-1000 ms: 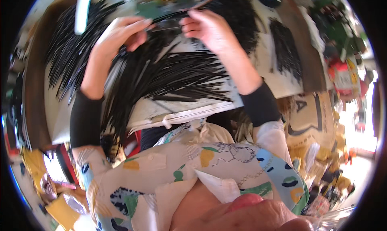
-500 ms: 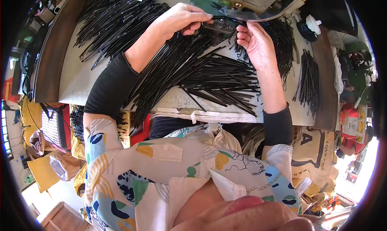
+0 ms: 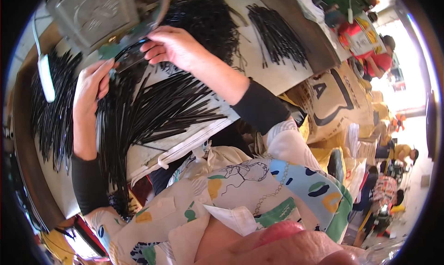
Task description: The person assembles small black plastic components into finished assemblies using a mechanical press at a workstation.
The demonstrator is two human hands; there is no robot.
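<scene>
My left hand [image 3: 92,83] pinches one end of a thin black strip [image 3: 131,48], its fingers curled. At the other end, my right hand [image 3: 173,47] has thumb and forefinger closed on the same strip, with the remaining fingers bent. The strip spans the gap between my hands, beneath the edge of a grey metal machine [image 3: 95,18] with a green part. Below my hands, a heap of straight black strips [image 3: 162,110] lies fanned out on the pale table [image 3: 148,156]. Exactly where the strip meets the machine is hard to make out.
More strips [image 3: 55,108] lie left of my forearm. A tangled black pile [image 3: 201,29] and a smaller bundle [image 3: 277,36] are to the right. A slim white lamp [image 3: 46,78] hangs at left. A brown paper sack [image 3: 335,103] stands beside the table; people are farther right.
The view has swung to the right, so table, machine and hands appear farther left and tilted. More of the room and other people show. Both hands still hold a strip at the machine.
</scene>
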